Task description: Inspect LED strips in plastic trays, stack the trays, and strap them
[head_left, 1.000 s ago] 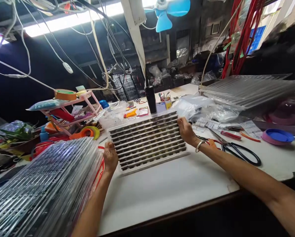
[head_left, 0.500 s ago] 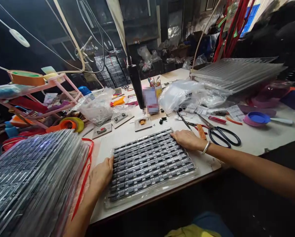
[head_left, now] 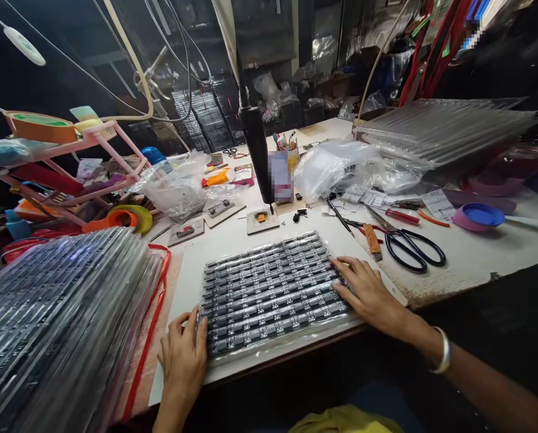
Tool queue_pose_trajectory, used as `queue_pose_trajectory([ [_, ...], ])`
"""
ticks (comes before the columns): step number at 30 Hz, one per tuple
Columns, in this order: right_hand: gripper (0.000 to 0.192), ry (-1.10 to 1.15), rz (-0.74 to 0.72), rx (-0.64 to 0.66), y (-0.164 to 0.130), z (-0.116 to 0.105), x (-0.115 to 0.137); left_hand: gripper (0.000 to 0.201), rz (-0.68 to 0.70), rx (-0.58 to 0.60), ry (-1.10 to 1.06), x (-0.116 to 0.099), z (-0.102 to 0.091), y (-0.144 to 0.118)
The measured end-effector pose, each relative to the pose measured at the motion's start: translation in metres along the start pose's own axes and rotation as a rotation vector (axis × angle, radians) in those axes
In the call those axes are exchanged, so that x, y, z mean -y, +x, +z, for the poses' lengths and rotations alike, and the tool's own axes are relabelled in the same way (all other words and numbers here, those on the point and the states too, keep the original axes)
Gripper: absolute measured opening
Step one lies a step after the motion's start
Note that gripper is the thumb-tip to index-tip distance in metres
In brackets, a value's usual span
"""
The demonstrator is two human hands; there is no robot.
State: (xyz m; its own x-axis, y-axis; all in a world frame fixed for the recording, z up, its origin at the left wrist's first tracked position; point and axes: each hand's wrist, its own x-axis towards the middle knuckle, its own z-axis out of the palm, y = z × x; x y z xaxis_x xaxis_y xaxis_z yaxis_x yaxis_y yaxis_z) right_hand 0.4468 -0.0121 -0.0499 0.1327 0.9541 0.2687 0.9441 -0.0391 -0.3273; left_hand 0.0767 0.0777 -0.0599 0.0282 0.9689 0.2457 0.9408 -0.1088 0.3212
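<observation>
A clear plastic tray (head_left: 273, 294) filled with rows of small dark parts lies flat on the white worktop in front of me. Along its left edge rests my left hand (head_left: 183, 352), fingers slightly apart and bent against the rim. My right hand (head_left: 370, 294) is open at the opposite edge, its spread fingertips touching the tray's right side. A metal bangle circles the right wrist. Neither hand wraps around the tray.
To the left rises a tall stack of similar trays (head_left: 61, 313) beside a red strap (head_left: 149, 337). Scissors (head_left: 413, 243), a red-handled screwdriver (head_left: 401, 216) and clear plastic bags (head_left: 341, 168) lie at the right and back. A dark soldering-like tool (head_left: 256, 153) hangs over the middle.
My right hand has slid from the tray's far right corner down its right side, fingers now spread. My left hand has moved nearer along the left edge. The tray has shifted slightly left.
</observation>
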Motion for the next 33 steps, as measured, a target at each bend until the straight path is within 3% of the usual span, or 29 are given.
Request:
queue_pose_trajectory([
  [4,0.042,-0.093,-0.010,-0.159,-0.008,0.019,0.020,0.049,-0.010,0.030,-0.022,-0.006,-0.004,0.001],
  [9,0.042,-0.041,-0.019,-0.219,-0.008,0.024,0.023,0.048,0.040,0.017,-0.233,0.004,-0.008,0.003],
  [14,0.043,0.219,0.070,-0.197,-0.003,0.021,0.023,0.051,-0.065,0.035,-0.459,-0.005,-0.014,0.002],
  [17,0.041,0.420,0.085,-0.227,-0.004,0.006,0.031,0.049,-0.172,0.051,-0.688,-0.014,-0.021,-0.004],
  [19,0.040,0.561,0.023,-0.271,-0.008,-0.011,0.037,0.049,-0.212,-0.039,-0.896,-0.019,-0.031,-0.010],
  [21,0.041,0.660,-0.058,-0.340,-0.009,-0.030,0.041,0.050,-0.223,-0.237,-1.093,-0.023,-0.046,-0.016],
  [25,0.040,0.604,-0.040,-0.480,-0.002,-0.043,0.026,0.036,-0.217,-0.612,-1.259,-0.029,-0.078,-0.019],
  [30,0.034,0.518,0.066,-0.329,0.005,-0.010,-0.007,0.049,-0.149,-0.680,-1.280,-0.022,-0.097,0.001],
  [33,0.031,0.435,0.074,-0.289,0.000,0.003,-0.011,0.060,-0.235,-0.645,-1.304,-0.016,-0.096,0.016],
])
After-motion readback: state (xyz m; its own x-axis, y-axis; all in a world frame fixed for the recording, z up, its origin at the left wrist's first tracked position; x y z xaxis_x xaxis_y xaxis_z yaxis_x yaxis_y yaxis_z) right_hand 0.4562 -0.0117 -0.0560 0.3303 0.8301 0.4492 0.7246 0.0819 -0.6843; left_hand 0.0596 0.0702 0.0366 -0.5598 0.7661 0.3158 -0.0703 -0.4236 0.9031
